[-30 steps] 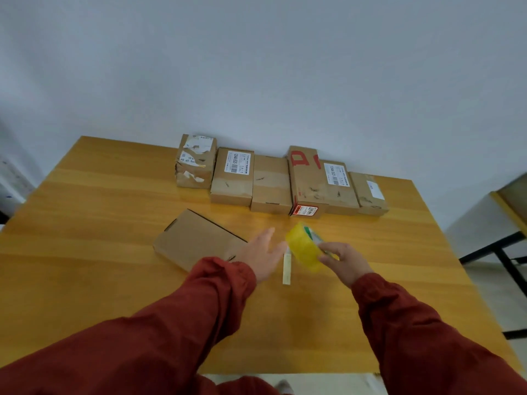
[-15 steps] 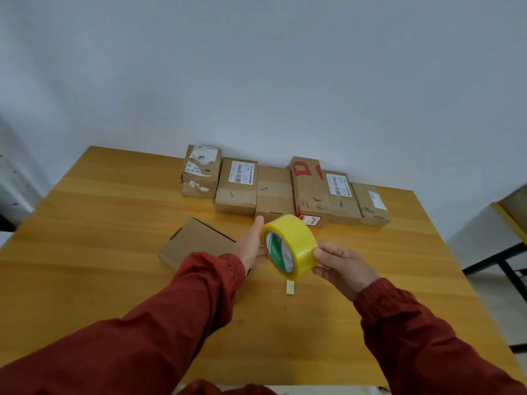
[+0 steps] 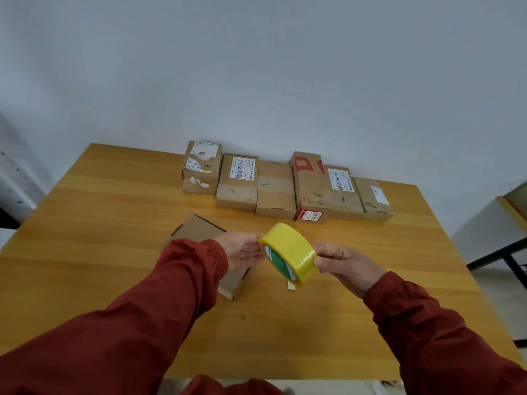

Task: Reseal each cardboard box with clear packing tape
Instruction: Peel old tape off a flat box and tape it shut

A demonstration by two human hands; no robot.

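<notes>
Right hand (image 3: 346,266) has a pinch grip on the yellow tape roll (image 3: 293,250) over the counter (image 3: 114,223); left hand (image 3: 242,252) is flat, grip loose, fingers touching it.

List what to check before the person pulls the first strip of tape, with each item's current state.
1. Tape roll held securely: ok. The right hand grips its rim and holds it off the table.
2. Other hand free to find the tape end: ok. The left hand touches the roll's side with straight fingers.
3. Loose tape end found: cannot tell. None is visible on the roll.
4. Box to seal within reach: ok. A flat cardboard box lies partly under the left sleeve.
5. That box's flaps closed: cannot tell. The sleeve covers much of it.
6. Cutter at hand: cannot tell. Only a pale tip shows below the roll.
</notes>
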